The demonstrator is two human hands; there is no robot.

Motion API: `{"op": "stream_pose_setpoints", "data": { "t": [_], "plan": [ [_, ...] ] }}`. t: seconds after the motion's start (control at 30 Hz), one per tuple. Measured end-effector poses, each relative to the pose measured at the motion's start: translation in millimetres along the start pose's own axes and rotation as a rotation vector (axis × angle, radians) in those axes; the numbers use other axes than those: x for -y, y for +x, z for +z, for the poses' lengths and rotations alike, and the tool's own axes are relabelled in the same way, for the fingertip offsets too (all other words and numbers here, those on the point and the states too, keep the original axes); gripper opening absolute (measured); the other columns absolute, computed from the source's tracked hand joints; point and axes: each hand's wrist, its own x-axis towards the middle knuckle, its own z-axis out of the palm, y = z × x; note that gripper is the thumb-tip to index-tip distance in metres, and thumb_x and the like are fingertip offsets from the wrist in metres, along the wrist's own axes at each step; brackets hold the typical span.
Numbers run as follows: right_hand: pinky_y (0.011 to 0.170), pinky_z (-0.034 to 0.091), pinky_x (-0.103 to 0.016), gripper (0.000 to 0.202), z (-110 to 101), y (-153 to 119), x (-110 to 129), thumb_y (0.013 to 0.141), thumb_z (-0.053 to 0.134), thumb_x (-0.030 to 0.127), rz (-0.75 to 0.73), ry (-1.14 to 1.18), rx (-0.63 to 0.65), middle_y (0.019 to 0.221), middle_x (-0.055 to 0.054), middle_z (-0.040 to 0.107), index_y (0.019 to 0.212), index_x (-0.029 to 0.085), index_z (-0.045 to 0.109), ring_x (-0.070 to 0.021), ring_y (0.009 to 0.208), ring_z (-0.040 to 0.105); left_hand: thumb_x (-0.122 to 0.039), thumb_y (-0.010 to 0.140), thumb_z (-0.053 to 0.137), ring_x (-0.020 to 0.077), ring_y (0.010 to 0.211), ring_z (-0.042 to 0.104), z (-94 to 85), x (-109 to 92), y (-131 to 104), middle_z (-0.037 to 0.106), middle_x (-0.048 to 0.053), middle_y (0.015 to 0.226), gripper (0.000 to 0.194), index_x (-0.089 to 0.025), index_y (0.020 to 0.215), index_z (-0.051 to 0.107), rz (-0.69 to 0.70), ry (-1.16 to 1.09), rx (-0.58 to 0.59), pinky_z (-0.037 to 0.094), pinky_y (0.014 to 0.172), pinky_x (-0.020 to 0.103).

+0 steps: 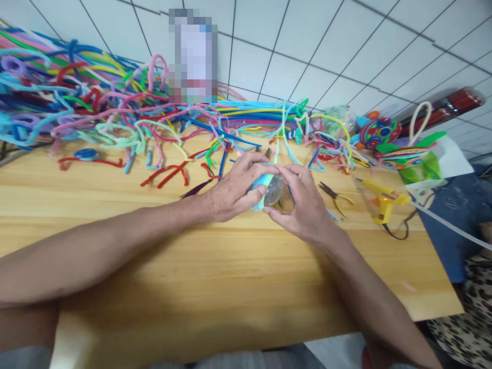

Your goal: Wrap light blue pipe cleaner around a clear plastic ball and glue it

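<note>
A small clear ball, its left part wrapped in blue and pale green pipe cleaner, is held between both hands above the wooden table. My left hand grips its wrapped side, thumb across the front and fingers over the top. On the other side my right hand pinches the ball, with thumb low and fingertips at the top edge. A pale green pipe cleaner rises behind the ball. Part of the ball is hidden by the fingers.
Piled pipe cleaners line the table's back. Pliers and a yellow glue gun with its cord lie to the right. Red pipe cleaner pieces lie at the left. Behind them are a decorated ball and a tiled wall.
</note>
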Motion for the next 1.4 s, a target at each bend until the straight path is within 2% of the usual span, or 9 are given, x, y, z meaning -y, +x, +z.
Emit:
{"op": "stream_pose_setpoints", "data": {
  "t": [0.3,0.6,0.83,1.03,1.23,1.4],
  "plan": [
    [0.11,0.06,-0.064,0.089,0.4,-1.3,0.6,0.09,0.082,0.041,0.0,-0.008,-0.009,0.15,-0.019,0.057,0.167,0.028,0.039,-0.04,0.14,0.059,-0.036,0.115,0.046,0.0296,0.146,0.05,1.4,0.0,-1.0,0.054,0.015,0.148,0.041,-0.029,0.156,0.049,0.005,0.021,0.001,0.047,0.127,0.059],
    [0.115,0.056,-0.068,0.086,-3.8,-2.0,0.9,0.089,0.085,0.04,-0.053,-0.057,-0.013,0.152,-0.021,0.058,0.162,0.024,0.043,-0.0418,0.142,0.059,-0.037,0.111,0.051,0.0333,0.145,0.05,4.6,1.1,-4.3,0.055,0.015,0.149,0.042,-0.028,0.152,0.053,0.015,0.026,-0.006,0.048,0.124,0.064],
    [0.119,0.053,-0.07,0.087,-0.9,-2.3,1.5,0.09,0.083,0.04,-0.042,-0.041,-0.005,0.154,-0.02,0.059,0.164,0.027,0.039,-0.0416,0.144,0.059,-0.038,0.114,0.046,0.0319,0.147,0.048,1.9,2.5,-5.6,0.053,0.015,0.15,0.041,-0.029,0.154,0.049,0.037,0.027,0.014,0.046,0.125,0.063],
    [0.118,0.053,-0.068,0.085,2.6,-3.5,1.1,0.089,0.083,0.037,-0.052,-0.028,-0.039,0.152,-0.021,0.06,0.163,0.024,0.042,-0.0411,0.143,0.06,-0.042,0.113,0.047,0.0325,0.145,0.049,3.2,4.5,-5.6,0.054,0.016,0.149,0.044,-0.028,0.154,0.05,0.053,0.01,0.002,0.047,0.124,0.063],
    [0.117,0.054,-0.069,0.085,3.2,-3.8,-0.9,0.09,0.081,0.038,-0.039,-0.017,-0.03,0.153,-0.021,0.059,0.163,0.025,0.041,-0.0411,0.144,0.059,-0.037,0.112,0.049,0.0322,0.145,0.049,3.7,3.2,-5.0,0.053,0.016,0.148,0.044,-0.027,0.155,0.048,0.053,0.052,0.004,0.047,0.124,0.063],
    [0.119,0.053,-0.07,0.089,-1.2,-5.0,9.5,0.092,0.08,0.038,0.002,-0.086,-0.032,0.154,-0.019,0.06,0.168,0.028,0.035,-0.0413,0.144,0.059,-0.035,0.111,0.051,0.0333,0.147,0.049,3.6,3.1,-5.4,0.052,0.017,0.15,0.044,-0.026,0.154,0.051,0.041,0.047,0.003,0.046,0.126,0.064]
  ]
}}
